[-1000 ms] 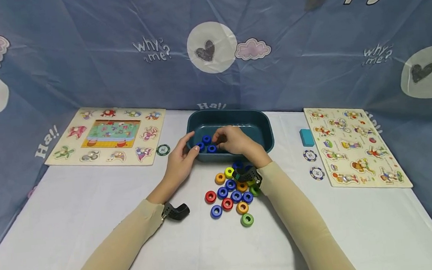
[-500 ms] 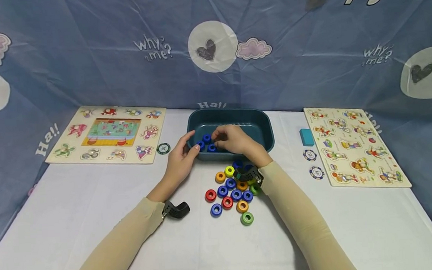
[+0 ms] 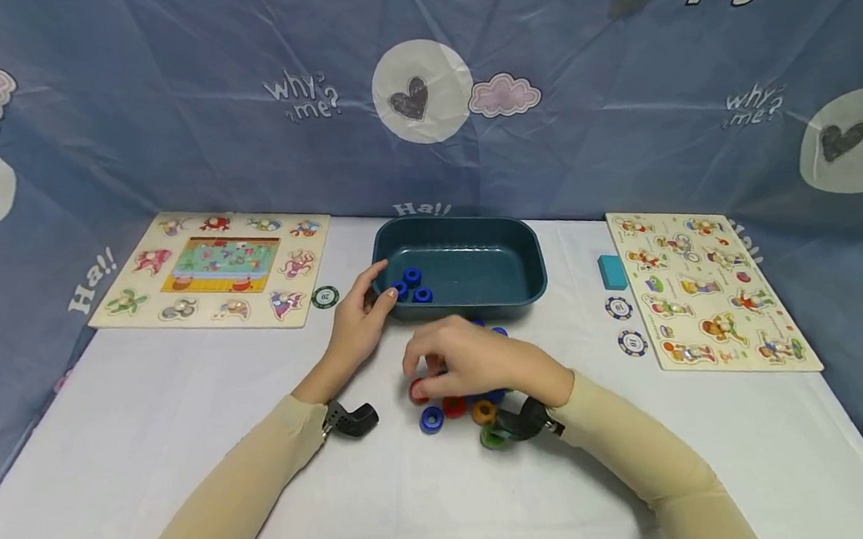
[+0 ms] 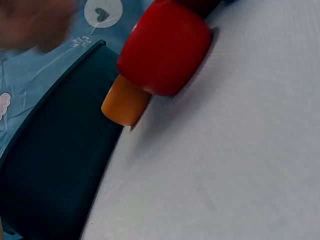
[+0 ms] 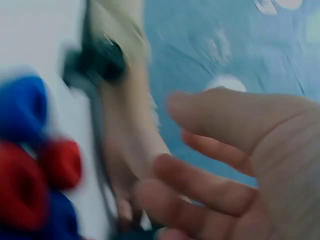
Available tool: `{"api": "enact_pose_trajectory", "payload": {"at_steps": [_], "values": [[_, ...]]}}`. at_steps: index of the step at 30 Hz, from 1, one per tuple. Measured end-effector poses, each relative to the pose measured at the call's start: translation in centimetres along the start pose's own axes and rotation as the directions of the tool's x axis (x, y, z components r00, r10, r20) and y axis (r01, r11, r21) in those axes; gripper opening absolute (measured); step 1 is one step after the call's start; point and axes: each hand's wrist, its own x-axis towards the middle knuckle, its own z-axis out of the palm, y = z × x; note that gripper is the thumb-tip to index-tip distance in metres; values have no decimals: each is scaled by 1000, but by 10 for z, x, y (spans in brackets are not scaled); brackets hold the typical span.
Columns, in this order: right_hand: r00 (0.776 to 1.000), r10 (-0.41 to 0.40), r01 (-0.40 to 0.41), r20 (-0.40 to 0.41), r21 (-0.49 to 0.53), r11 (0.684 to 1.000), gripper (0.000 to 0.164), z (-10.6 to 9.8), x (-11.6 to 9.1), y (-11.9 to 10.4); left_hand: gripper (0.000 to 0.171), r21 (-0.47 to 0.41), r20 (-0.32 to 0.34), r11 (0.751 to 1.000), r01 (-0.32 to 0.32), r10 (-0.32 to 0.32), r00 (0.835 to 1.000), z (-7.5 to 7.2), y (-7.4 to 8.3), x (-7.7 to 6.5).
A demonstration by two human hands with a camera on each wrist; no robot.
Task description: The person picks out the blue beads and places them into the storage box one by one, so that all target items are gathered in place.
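A dark teal tray [image 3: 477,279] holds three blue rings [image 3: 422,295] at its left front corner. My left hand [image 3: 353,329] rests at that corner, with thumb and index finger reaching over the rim. Over the loose rings in front of the tray hovers my right hand [image 3: 463,357], its thumb near a red ring [image 3: 417,392]. Nothing shows between its loosely bent fingers [image 5: 200,180] in the right wrist view. That hand hides many of the rings; a blue ring [image 3: 431,421], an orange ring [image 3: 484,413] and a green ring [image 3: 493,438] stay visible.
A wooden picture puzzle board [image 3: 214,272] lies at the left and another puzzle board [image 3: 711,292] at the right. Beside the right board are a teal block [image 3: 612,273] and two poker chips [image 3: 633,343]. A dark chip [image 3: 325,297] lies near my left hand. Patterned cloth hangs behind.
My right hand has come out of the tray and back toward me, over the loose rings. The three blue rings stay in the tray. My left hand has not moved.
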Motion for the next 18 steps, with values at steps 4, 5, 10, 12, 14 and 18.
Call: {"api": "enact_pose_trajectory", "payload": {"at_steps": [4,5,10,12,14,18], "values": [[979,6,4,206,-48,999,14,13,-4,-11,47,2,2,1000,7,-7,1000,0,1,0],[973,13,1,230,-61,998,16,15,-5,-11,47,4,0,1000,11,-11,1000,0,1,-1],[949,39,-16,312,-77,997,19,22,-3,-12,47,10,-8,1000,18,-17,1000,1,1,-2],[940,51,-23,338,-86,996,20,23,-3,-12,48,10,-7,1000,15,-15,1000,1,0,-2],[935,63,-28,349,-104,994,20,24,-3,-13,48,11,-6,1000,10,-10,1000,1,0,-2],[932,84,-37,354,-136,990,22,24,-3,-16,47,18,-6,1000,7,-7,1000,1,-1,-1]]}}
